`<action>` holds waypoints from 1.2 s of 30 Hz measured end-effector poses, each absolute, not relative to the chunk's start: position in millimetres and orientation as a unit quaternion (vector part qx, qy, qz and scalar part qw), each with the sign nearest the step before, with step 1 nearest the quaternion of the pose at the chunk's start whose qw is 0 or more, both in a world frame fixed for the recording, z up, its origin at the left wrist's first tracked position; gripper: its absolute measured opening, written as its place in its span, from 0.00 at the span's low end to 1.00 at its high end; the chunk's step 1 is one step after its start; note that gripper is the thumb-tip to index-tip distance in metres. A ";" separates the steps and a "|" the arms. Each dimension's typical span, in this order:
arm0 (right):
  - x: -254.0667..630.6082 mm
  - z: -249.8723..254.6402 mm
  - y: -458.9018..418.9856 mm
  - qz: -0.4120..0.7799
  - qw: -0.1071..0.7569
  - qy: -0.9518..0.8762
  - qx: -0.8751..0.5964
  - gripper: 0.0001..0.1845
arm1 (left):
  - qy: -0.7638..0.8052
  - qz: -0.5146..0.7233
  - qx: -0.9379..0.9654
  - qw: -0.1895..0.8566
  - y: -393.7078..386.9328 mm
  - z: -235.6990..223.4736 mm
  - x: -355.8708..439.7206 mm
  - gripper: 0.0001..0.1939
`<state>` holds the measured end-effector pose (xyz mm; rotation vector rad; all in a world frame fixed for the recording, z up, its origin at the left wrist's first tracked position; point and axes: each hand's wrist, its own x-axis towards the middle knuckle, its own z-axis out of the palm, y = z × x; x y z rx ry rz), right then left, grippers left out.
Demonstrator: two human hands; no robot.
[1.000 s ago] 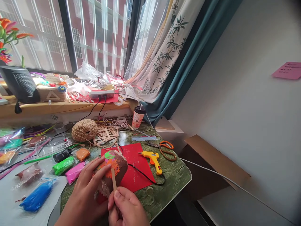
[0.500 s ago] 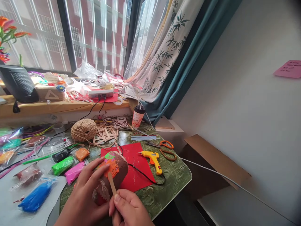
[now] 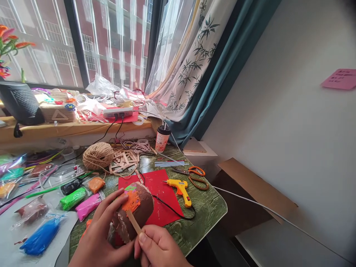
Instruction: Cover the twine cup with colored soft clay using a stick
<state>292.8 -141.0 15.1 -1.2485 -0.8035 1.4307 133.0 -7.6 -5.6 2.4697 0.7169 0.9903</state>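
A rounded, brown clay-covered object (image 3: 145, 207) with orange and green clay patches on its upper side is tilted above the table's near edge. My left hand (image 3: 102, 230) wraps round its left side, fingers across the top by the orange clay (image 3: 131, 201). Between the thumb and fingers of my right hand (image 3: 158, 243) is a flat wooden craft stick (image 3: 134, 222). The stick's tip touches the lower edge of the orange patch. Clear wrapping clings to the object's lower left. Its underside is hidden by my hands.
Right of the object lie a red sheet (image 3: 164, 185), a yellow glue gun (image 3: 180, 189) with its cord, and scissors (image 3: 197, 176). Behind are a twine ball (image 3: 98, 155), wooden sticks (image 3: 126, 159) and a paper cup (image 3: 162, 139). Bagged clay (image 3: 41, 235) covers the left.
The object has turned a little in my left hand, showing more brown on its right. The stick and my right hand have shifted slightly right and down, tip still by the orange clay.
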 end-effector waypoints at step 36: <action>300.2 5.9 -129.1 0.581 0.535 -0.331 -0.516 0.37 | 0.309 0.342 0.832 0.309 -1.0 -17.9 129.1 0.42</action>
